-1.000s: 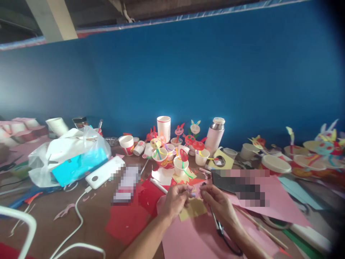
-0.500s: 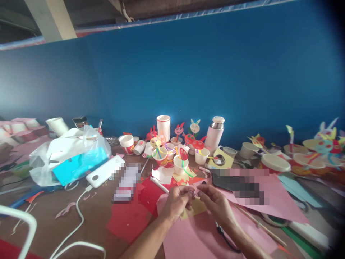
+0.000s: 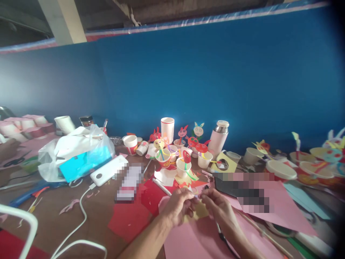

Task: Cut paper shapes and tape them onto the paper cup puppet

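My left hand [image 3: 182, 204] and my right hand [image 3: 216, 202] meet at the front middle, fingertips pinched close together. Between them is a small pale thing, too small and blurred to name. Beneath the hands lie a yellow paper piece [image 3: 201, 211] and a large pink paper sheet [image 3: 188, 237]. A dark cord [image 3: 223, 237] passes below my right wrist. Just beyond the hands stands a paper cup [image 3: 183, 167] with a red paper face [image 3: 186, 156] and a green strip. Red paper [image 3: 129, 219] lies left of my left hand.
Several paper cups with paper figures line the back, near a pink thermos [image 3: 219, 138] and a tall cup stack [image 3: 167, 130]. Left are a white power bank [image 3: 109, 171] with a cable, a plastic bag [image 3: 48, 162] and a blurred-out phone [image 3: 129, 183]. A wooden stick [image 3: 265, 233] lies right.
The whole view has shifted slightly, so things sit a little further right. Both hands stay together at the same place, with their fingers slightly rearranged around the small thing.
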Available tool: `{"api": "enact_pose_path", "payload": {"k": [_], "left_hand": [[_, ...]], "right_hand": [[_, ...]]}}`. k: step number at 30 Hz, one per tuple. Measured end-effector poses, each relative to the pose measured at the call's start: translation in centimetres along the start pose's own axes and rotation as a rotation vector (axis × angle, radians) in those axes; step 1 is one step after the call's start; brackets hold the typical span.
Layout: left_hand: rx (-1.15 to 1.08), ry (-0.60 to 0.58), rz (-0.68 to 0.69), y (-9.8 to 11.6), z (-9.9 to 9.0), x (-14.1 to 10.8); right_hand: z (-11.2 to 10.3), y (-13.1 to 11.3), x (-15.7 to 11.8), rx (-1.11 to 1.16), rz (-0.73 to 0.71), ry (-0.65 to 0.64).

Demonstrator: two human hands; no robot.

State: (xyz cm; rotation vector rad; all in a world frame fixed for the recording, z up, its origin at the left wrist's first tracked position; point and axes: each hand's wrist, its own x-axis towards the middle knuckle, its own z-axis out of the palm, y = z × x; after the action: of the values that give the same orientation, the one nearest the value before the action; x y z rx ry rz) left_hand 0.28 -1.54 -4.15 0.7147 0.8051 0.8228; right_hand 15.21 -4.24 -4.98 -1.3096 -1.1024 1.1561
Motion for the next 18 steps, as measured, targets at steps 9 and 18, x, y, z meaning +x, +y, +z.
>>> {"api": "enact_pose_path", "payload": {"k": [9, 18], "left_hand": [[0.155, 0.009, 0.039, -0.48, 0.22, 0.39], [0.091, 0.144, 0.079, -0.84, -0.08, 0.75]], "right_hand": [[0.28, 0.24, -0.37, 0.053, 0.019, -0.052], [0.17, 0.61, 0.08, 0.07, -0.049, 0.015]]}}
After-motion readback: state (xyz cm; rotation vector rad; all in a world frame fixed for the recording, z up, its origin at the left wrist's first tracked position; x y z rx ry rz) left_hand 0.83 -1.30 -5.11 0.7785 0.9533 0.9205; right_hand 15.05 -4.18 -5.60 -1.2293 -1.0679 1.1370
